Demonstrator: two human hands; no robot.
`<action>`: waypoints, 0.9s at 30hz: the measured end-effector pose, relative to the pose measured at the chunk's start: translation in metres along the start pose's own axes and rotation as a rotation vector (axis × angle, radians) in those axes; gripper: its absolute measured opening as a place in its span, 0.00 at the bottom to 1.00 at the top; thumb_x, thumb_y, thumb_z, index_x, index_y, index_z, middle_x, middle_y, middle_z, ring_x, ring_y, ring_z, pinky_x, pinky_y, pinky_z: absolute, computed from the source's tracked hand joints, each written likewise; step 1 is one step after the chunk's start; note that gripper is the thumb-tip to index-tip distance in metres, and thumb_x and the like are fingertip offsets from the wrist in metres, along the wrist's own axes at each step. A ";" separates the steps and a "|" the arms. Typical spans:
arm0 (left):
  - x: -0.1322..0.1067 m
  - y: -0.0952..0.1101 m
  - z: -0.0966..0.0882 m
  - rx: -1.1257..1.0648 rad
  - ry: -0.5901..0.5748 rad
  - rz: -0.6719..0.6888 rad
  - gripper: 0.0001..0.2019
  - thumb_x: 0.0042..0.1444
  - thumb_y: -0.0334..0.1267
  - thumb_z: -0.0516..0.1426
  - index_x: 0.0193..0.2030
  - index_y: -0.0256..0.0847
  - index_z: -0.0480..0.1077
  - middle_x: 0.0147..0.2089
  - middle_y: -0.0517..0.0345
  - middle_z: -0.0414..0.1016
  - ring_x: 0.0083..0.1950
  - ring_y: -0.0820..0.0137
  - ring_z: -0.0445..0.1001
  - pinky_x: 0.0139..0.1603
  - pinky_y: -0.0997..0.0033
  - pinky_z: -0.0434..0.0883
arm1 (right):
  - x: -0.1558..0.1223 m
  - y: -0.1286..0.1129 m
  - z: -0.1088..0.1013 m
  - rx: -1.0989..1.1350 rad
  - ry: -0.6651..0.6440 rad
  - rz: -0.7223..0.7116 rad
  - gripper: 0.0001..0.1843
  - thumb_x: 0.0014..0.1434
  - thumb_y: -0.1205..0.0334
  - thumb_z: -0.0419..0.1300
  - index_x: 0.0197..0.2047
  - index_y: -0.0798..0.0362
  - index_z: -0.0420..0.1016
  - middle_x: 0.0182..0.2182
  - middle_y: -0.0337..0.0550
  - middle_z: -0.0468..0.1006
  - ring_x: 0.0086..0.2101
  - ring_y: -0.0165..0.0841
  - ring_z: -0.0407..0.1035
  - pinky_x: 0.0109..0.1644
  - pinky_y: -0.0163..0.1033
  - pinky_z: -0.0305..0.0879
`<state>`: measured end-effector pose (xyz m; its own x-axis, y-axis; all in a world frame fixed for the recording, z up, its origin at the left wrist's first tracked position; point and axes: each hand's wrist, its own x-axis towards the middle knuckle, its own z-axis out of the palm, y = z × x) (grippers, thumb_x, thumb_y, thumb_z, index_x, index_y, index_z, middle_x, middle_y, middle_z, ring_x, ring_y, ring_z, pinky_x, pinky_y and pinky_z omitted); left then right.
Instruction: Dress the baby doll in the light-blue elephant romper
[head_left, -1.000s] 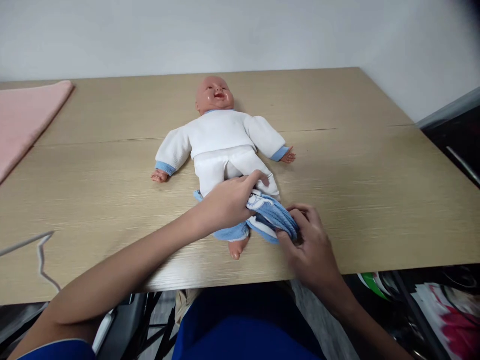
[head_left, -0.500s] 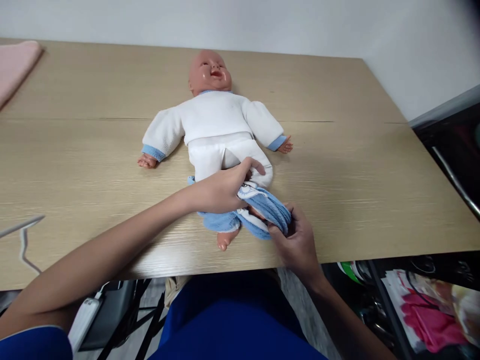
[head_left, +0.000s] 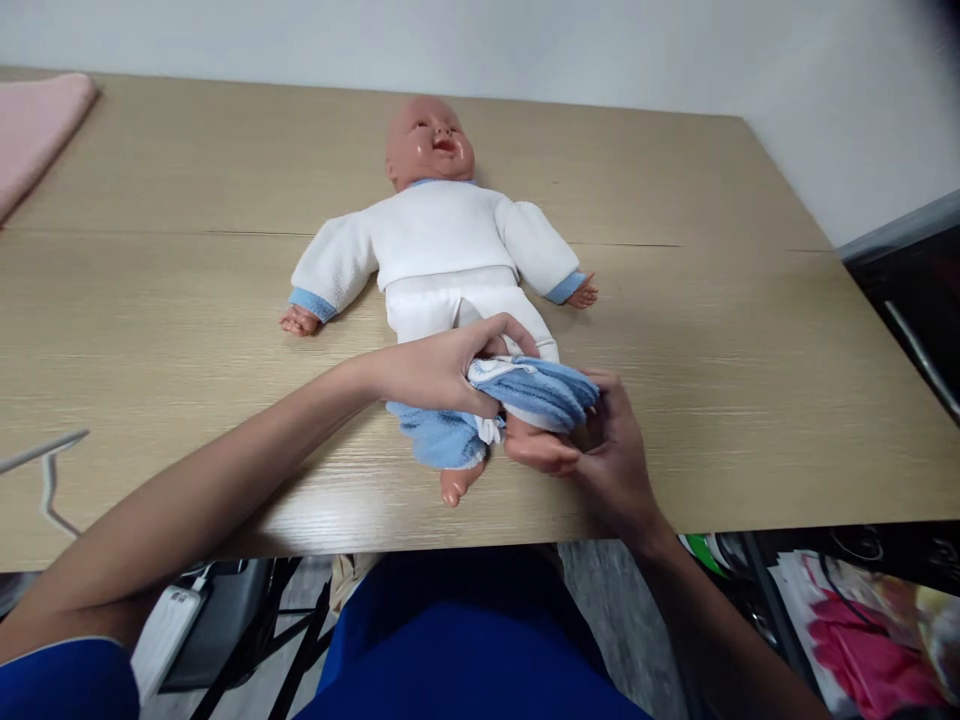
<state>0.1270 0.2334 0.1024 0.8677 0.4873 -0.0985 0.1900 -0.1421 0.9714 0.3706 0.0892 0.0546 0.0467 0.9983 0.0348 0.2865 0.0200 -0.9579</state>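
A baby doll (head_left: 442,240) in a white top and white trousers lies on its back on the wooden table (head_left: 712,330), head towards the wall. Blue trousers (head_left: 525,392) are bunched around its lower legs. My left hand (head_left: 442,368) is closed on the blue fabric at the doll's right-hand leg, near the waistband. My right hand (head_left: 611,450) grips the bunched blue trouser leg from the other side. One bare foot (head_left: 536,452) pokes out beside my right hand, and the other foot (head_left: 456,484) shows below the blue cloth.
A folded pink cloth (head_left: 34,125) lies at the table's far left corner. A white wire hanger (head_left: 45,470) rests at the left near edge. Dark furniture (head_left: 907,290) stands to the right, and bags and clutter (head_left: 847,620) lie on the floor below.
The blue trouser leg has slid up the doll's leg, so the foot beside my right hand has come out of it. Both hands moved up slightly with the fabric.
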 end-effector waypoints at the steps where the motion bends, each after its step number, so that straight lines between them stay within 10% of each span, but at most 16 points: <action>1: 0.000 -0.001 0.000 0.001 0.007 0.006 0.33 0.54 0.34 0.70 0.67 0.43 0.68 0.48 0.59 0.75 0.47 0.64 0.76 0.47 0.66 0.72 | 0.003 -0.001 -0.004 0.002 -0.007 -0.027 0.32 0.61 0.54 0.80 0.62 0.41 0.70 0.61 0.43 0.76 0.59 0.44 0.76 0.67 0.51 0.74; 17: -0.007 0.013 -0.009 0.145 -0.024 0.012 0.24 0.65 0.51 0.74 0.61 0.40 0.80 0.54 0.52 0.85 0.55 0.57 0.81 0.54 0.63 0.73 | 0.106 -0.008 -0.058 -0.014 -0.734 -0.009 0.23 0.60 0.48 0.80 0.54 0.47 0.85 0.43 0.41 0.85 0.44 0.42 0.80 0.48 0.43 0.78; 27: -0.087 0.026 0.008 0.426 0.382 -0.114 0.32 0.72 0.59 0.69 0.73 0.48 0.70 0.65 0.51 0.77 0.63 0.56 0.75 0.63 0.58 0.71 | 0.107 -0.031 -0.050 -0.130 -0.600 -0.293 0.10 0.75 0.50 0.69 0.49 0.46 0.82 0.44 0.41 0.80 0.45 0.39 0.75 0.53 0.43 0.71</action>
<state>0.0600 0.1808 0.1347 0.6188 0.7847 -0.0362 0.5096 -0.3660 0.7787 0.4144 0.1927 0.1028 -0.5789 0.8107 0.0871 0.3212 0.3249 -0.8895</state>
